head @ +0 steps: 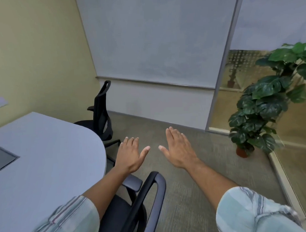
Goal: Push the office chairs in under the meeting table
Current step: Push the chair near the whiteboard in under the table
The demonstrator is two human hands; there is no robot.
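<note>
The pale grey meeting table [51, 154] with a rounded end fills the left side. A black mesh office chair [101, 110] stands at the table's far end, its seat partly under the edge. A second black chair [148, 199] is right below me against the table's near side, with its backrest rim and one armrest showing. My left hand [130, 155] hovers flat with fingers apart above the floor, just past the table's rounded edge. Held the same way to its right is my right hand [179, 149]. Neither hand touches a chair.
A potted plant [268, 101] in a small red pot stands on the right by a glass partition [289, 163]. A whiteboard wall [155, 43] is straight ahead. Grey carpet [194, 192] lies open between the chairs and the plant.
</note>
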